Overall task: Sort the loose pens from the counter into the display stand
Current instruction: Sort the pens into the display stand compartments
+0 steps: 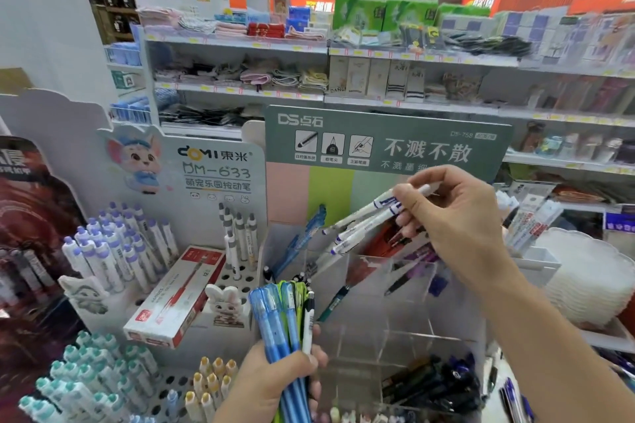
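Note:
My left hand [275, 378] grips a bundle of pens [281, 312] upright at the bottom centre: several blue ones, some green and one white. My right hand [457, 216] holds a few white pens with blue bands [364, 220], their tips slanting down to the left above the clear acrylic display stand [374, 306]. The stand's upper compartments hold a few loose blue, purple and dark pens. Several black and dark blue pens [436, 385] lie in its lower right compartment.
On the left, a white perforated stand [165, 385] carries purple-capped pens [113, 251], teal-capped pens [86, 374] and yellow-capped pens [213, 378]. A red and white pen box [175, 299] lies on it beside a rabbit figure [228, 306]. More white pens [532, 220] stand at the right. Store shelves fill the background.

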